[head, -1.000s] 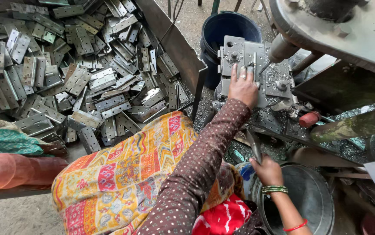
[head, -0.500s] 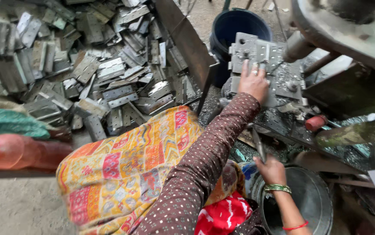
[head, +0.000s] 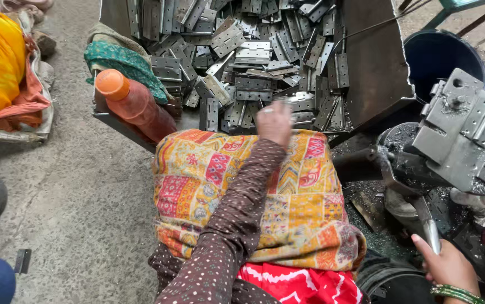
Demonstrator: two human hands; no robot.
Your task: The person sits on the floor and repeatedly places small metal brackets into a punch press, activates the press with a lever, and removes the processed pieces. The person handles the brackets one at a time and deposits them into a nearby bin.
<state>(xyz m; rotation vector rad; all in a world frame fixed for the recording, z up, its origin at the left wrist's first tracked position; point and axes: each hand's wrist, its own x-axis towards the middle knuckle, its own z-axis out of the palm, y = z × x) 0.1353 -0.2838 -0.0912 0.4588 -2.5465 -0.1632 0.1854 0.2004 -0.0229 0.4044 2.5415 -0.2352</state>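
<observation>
My left hand (head: pixel 274 121), in a brown dotted sleeve, reaches over a patchwork cloth (head: pixel 304 202) on my lap to the near edge of a heap of grey metal hinge plates (head: pixel 242 62). The hand is blurred and seen from the back, so I cannot tell whether it holds a plate. My right hand (head: pixel 449 266), with green bangles on the wrist, grips the end of a metal lever (head: pixel 426 222) at the lower right. Above that lever stands a grey metal block (head: pixel 461 132) of a press machine, with a hinge plate on it.
The hinge plates lie in a dark metal tray (head: pixel 375 73). An orange bottle (head: pixel 133 104) and a green cloth (head: pixel 124 59) rest on the tray's left corner. A dark blue bucket (head: pixel 439 53) stands behind the machine. Yellow and orange cloth (head: pixel 0 62) lies on the concrete floor at left.
My left hand has left the machine's metal block and swung left to the heap of hinge plates. The view has turned left with it. My right hand stays on the lever.
</observation>
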